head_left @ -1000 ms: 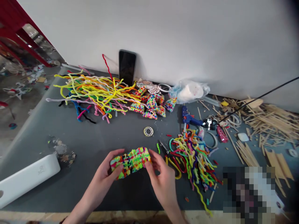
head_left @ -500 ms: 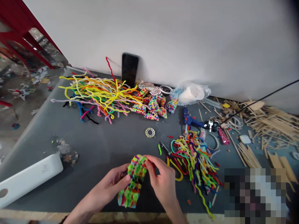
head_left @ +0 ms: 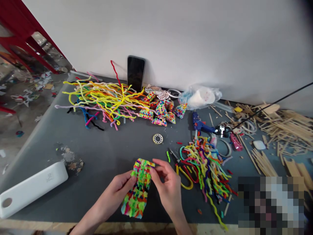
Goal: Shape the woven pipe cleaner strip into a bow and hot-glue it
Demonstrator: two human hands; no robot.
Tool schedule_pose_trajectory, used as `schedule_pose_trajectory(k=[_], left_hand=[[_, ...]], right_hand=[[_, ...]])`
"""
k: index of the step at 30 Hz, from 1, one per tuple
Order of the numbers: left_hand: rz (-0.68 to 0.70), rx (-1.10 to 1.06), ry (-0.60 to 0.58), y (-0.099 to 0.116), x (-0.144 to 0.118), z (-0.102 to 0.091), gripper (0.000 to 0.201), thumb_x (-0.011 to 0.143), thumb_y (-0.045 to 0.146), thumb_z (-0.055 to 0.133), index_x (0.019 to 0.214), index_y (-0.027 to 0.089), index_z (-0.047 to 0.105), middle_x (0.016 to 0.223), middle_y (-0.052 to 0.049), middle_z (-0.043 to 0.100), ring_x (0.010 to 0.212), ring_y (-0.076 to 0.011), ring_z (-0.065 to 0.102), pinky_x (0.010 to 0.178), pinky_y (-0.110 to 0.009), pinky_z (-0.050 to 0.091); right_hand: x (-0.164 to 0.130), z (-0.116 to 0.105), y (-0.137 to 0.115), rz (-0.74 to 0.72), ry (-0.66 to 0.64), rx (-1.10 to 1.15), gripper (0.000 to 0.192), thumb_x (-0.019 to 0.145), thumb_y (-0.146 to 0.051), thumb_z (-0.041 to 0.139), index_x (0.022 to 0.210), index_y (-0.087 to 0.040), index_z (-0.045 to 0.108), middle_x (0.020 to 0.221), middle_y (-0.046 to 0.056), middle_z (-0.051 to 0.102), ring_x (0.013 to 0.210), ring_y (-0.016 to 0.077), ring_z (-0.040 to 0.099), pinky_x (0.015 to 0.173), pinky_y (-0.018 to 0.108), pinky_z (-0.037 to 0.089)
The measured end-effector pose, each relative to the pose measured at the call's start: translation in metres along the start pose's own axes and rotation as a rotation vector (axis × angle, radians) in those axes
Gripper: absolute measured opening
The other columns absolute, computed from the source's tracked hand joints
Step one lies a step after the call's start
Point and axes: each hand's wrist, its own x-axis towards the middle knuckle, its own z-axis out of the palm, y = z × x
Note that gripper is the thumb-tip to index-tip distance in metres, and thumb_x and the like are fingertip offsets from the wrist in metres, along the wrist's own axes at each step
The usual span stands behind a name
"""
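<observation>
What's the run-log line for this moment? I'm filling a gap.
left hand: holds woven strip | right hand: pinches strip top | scissors, loose stems: beside right hand

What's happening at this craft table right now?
A person holds a woven pipe-cleaner strip in both hands over a grey table. The left hand grips its side and the right hand pinches its top end; the strip hangs roughly lengthwise toward the person. Loose pipe cleaners and scissors lie to the right, a bigger pile and small woven pieces sit farther back near a phone.
</observation>
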Motion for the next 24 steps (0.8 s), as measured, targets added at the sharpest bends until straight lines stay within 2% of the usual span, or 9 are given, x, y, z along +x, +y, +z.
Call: schedule_pose_trajectory(k=[3, 5, 8, 10, 12, 15, 18, 21, 24], left_hand=[[-0.002, -0.065, 0.061, -0.002, 0.0, 0.005, 0.05, 0.092, 0.054, 0.072, 0.132, 0.024, 0.072, 0.118, -0.007, 0.078, 0.104, -0.0245, 0.07, 0.095, -0.032, 0.055], [-0.041, -0.146, 0.156, -0.002, 0.002, 0.009, 0.053, 0.086, 0.058, 0.077, 0.126, 0.023, 0.075, 0.116, -0.008, 0.079, 0.103, -0.025, 0.071, 0.092, -0.032, 0.056], [-0.1, -0.275, 0.233, -0.001, 0.01, 0.015, 0.05, 0.082, 0.056, 0.082, 0.118, 0.021, 0.077, 0.111, -0.009, 0.08, 0.101, -0.0248, 0.073, 0.084, -0.029, 0.058], [-0.118, -0.387, 0.224, 0.002, 0.016, 0.016, 0.046, 0.082, 0.051, 0.084, 0.115, 0.019, 0.077, 0.109, -0.009, 0.08, 0.099, -0.0248, 0.074, 0.079, -0.027, 0.059], [-0.112, -0.499, 0.213, 0.003, 0.021, 0.015, 0.04, 0.083, 0.047, 0.084, 0.11, 0.018, 0.078, 0.105, -0.009, 0.08, 0.097, -0.024, 0.075, 0.077, -0.026, 0.059], [-0.079, -0.58, 0.223, 0.003, 0.025, 0.013, 0.034, 0.083, 0.042, 0.086, 0.105, 0.017, 0.078, 0.1, -0.009, 0.08, 0.095, -0.0225, 0.076, 0.079, -0.025, 0.059], [-0.063, -0.56, 0.201, 0.002, 0.024, 0.012, 0.035, 0.086, 0.041, 0.083, 0.11, 0.017, 0.077, 0.101, -0.009, 0.079, 0.096, -0.0223, 0.075, 0.082, -0.026, 0.059], [-0.034, -0.527, 0.168, 0.003, 0.02, 0.016, 0.038, 0.089, 0.042, 0.08, 0.118, 0.018, 0.074, 0.106, -0.009, 0.078, 0.1, -0.0224, 0.074, 0.086, -0.028, 0.059], [-0.017, -0.506, 0.151, 0.005, 0.017, 0.019, 0.04, 0.089, 0.043, 0.08, 0.118, 0.017, 0.074, 0.107, -0.01, 0.078, 0.101, -0.023, 0.073, 0.088, -0.029, 0.058]], right_hand=[[0.003, -0.004, 0.001, -0.03, -0.036, -0.043, 0.039, 0.096, -0.036, 0.069, 0.132, -0.022, 0.062, 0.074, -0.002, 0.073, 0.068, 0.0148, 0.07, 0.065, 0.022, 0.057], [0.005, -0.007, 0.004, -0.081, -0.122, -0.106, 0.042, 0.097, -0.032, 0.069, 0.137, -0.025, 0.06, 0.079, -0.002, 0.076, 0.071, 0.0152, 0.072, 0.067, 0.023, 0.059], [0.006, -0.011, 0.012, -0.278, -0.173, -0.235, 0.05, 0.103, -0.02, 0.055, 0.152, -0.03, 0.05, 0.112, 0.004, 0.078, 0.092, 0.0163, 0.077, 0.081, 0.026, 0.063], [0.007, -0.014, 0.018, -0.442, -0.175, -0.334, 0.059, 0.103, -0.009, 0.043, 0.156, -0.035, 0.047, 0.14, 0.007, 0.067, 0.114, 0.0175, 0.072, 0.091, 0.03, 0.063], [0.006, -0.017, 0.022, -0.575, -0.221, -0.421, 0.063, 0.101, -0.004, 0.04, 0.153, -0.038, 0.05, 0.153, 0.007, 0.056, 0.128, 0.0191, 0.065, 0.098, 0.032, 0.062], [0.003, -0.019, 0.024, -0.73, -0.262, -0.438, 0.061, 0.098, -0.005, 0.049, 0.15, -0.037, 0.055, 0.15, 0.008, 0.058, 0.126, 0.0194, 0.066, 0.101, 0.034, 0.06], [-0.001, -0.017, 0.022, -0.803, -0.242, -0.35, 0.048, 0.098, -0.01, 0.058, 0.139, -0.034, 0.065, 0.131, 0.007, 0.069, 0.116, 0.0197, 0.069, 0.095, 0.033, 0.061], [-0.003, -0.013, 0.02, -0.759, -0.211, -0.228, 0.033, 0.099, -0.012, 0.062, 0.124, -0.031, 0.073, 0.11, 0.004, 0.077, 0.101, 0.0185, 0.072, 0.087, 0.032, 0.062], [-0.004, -0.011, 0.017, -0.702, -0.204, -0.134, 0.026, 0.1, -0.017, 0.063, 0.12, -0.03, 0.075, 0.106, 0.005, 0.078, 0.095, 0.0184, 0.073, 0.083, 0.032, 0.061]])
